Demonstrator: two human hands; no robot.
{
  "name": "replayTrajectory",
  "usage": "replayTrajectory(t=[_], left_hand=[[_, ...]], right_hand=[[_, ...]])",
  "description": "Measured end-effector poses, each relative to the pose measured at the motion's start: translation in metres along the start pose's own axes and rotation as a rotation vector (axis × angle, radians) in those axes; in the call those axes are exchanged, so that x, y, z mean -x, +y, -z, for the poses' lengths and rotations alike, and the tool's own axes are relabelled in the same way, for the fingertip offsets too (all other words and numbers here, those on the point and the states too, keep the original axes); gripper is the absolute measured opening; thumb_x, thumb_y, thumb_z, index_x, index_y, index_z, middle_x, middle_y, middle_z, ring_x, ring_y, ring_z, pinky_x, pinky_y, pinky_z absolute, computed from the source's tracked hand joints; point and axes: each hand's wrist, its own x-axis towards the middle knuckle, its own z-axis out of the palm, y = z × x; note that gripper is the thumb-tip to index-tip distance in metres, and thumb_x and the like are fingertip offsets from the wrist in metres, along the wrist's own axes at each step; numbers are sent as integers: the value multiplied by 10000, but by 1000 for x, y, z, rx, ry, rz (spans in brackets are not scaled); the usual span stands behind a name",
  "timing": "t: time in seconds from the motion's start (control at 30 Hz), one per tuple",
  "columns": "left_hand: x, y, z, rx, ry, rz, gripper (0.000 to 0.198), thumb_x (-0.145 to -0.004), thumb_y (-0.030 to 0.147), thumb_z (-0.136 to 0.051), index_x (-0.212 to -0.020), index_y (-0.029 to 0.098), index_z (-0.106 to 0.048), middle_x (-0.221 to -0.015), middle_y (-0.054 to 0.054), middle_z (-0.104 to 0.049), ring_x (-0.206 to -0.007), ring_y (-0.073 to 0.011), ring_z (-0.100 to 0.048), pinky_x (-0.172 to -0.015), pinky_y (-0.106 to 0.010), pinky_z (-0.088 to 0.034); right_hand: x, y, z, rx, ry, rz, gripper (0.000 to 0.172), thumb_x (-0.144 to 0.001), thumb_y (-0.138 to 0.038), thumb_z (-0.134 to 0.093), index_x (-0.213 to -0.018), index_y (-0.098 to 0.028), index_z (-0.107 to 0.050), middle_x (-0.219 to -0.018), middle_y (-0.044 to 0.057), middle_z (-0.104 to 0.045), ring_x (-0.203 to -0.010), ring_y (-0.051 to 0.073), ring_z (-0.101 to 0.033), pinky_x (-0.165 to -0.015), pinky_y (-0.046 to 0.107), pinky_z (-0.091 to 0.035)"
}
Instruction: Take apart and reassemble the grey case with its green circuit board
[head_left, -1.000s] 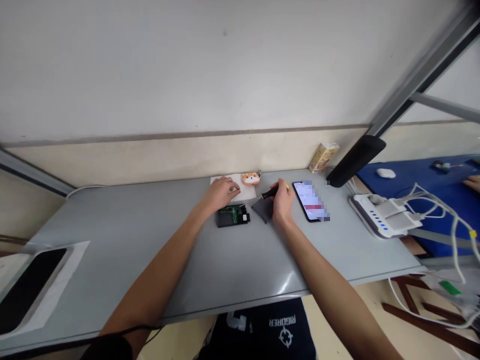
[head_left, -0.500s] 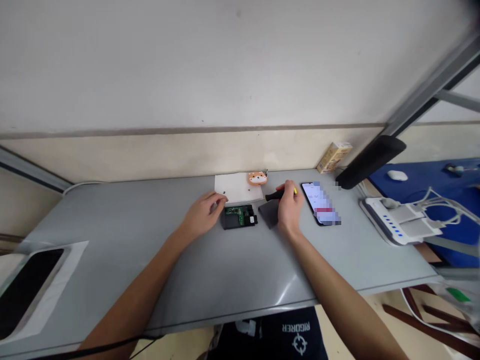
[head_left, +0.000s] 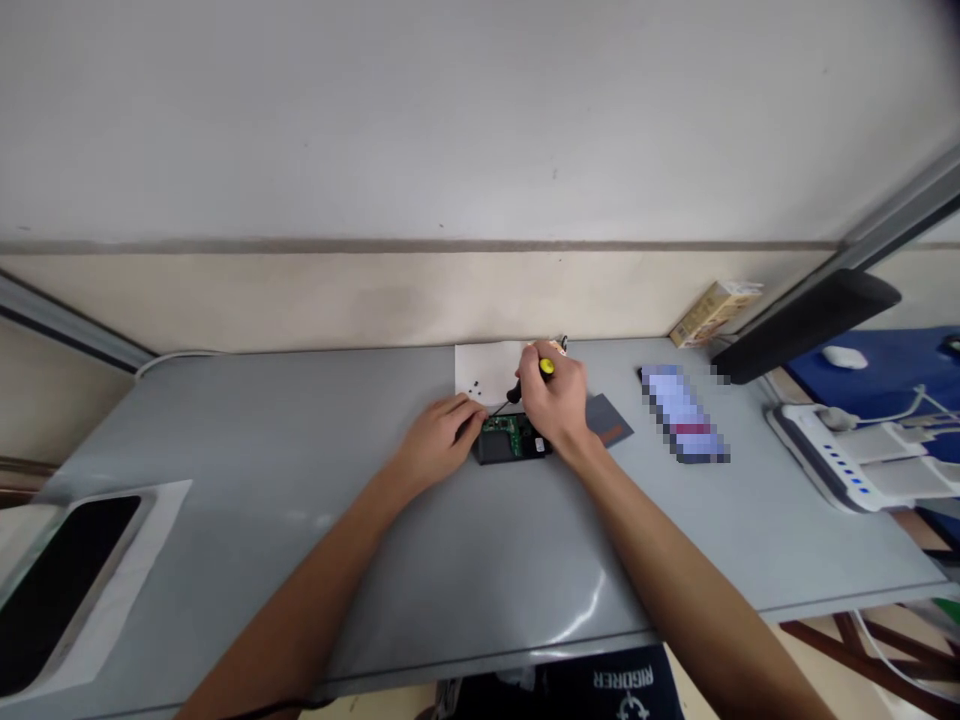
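Head view, right hand (head_left: 559, 405) gripping slim screwdriver (head_left: 526, 383), green circuit board (head_left: 504, 436)

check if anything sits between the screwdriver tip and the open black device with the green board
Nothing visible does. The right hand holds the black, yellow-capped screwdriver angled down onto the open black device with the green circuit board; the left hand steadies its left edge.

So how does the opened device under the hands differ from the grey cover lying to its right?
The opened device shows a green circuit board in a black shell; the grey cover is a plain flat panel with an orange mark. The left hand touches the device and the right hand brings a screwdriver to it; the cover lies untouched. Both rest on the grey table.
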Motion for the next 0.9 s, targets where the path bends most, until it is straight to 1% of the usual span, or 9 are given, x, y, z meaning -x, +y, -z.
replayTrajectory(t=[0.2, 0.27, 0.47, 0.67, 0.77, 0.9], left_hand=[[1, 1, -1, -43, 2, -20, 277, -1088, 303, -397, -1023, 200, -645, -1027, -57, -703, -973, -211, -655, -928, -395, -509], [1, 1, -1, -59, -8, -23, 267, -1086, 296, -400, -1031, 196, -642, -1033, -58, -705, -972, -214, -655, -928, -399, -505], [2, 3, -1, -47, -14, -31, 258, -1076, 267, -404, -1029, 196, -647, -1024, -58, -707, -968, -215, -653, -912, -385, -508], [2, 3, -1, -69, -21, -29, 257, -1079, 267, -401, -1026, 195, -642, -1029, -57, -706, -976, -215, -650, -918, -383, -503], [2, 2, -2, -76, -18, -23, 260, -1079, 268, -399, -1024, 189, -640, -1010, -59, -704, -957, -218, -647, -915, -390, -503], [2, 1, -2, -74, -14, -31, 254, -1078, 270, -404, -1030, 189, -640, -1009, -58, -704, -949, -218, -644, -916, -394, -503]], right_hand=[[4, 3, 4, 17, 58, -7, 397, -1013, -365, -425, -644, -223, -390, -569, -26, -475, -542, 115, -400, -570, 289, -300], [6, 5, 5, 13, 72, -9, 398, -1014, -364, -431, -646, -221, -381, -570, -30, -463, -545, 111, -395, -571, 285, -306], [12, 8, 5, -11, 98, -23, 380, -1012, -352, -443, -658, -218, -409, -591, -27, -492, -537, 105, -395, -543, 280, -303], [14, 6, 5, -29, 91, -5, 374, -1009, -324, -447, -653, -212, -433, -602, -20, -521, -544, 100, -425, -544, 279, -306], [14, 7, 6, -35, 97, -7, 379, -1010, -315, -445, -645, -213, -419, -599, -18, -521, -541, 101, -420, -538, 280, -303], [14, 11, 6, -46, 89, -3, 386, -1023, -345, -446, -661, -216, -413, -589, -29, -498, -534, 101, -406, -542, 282, -304]])
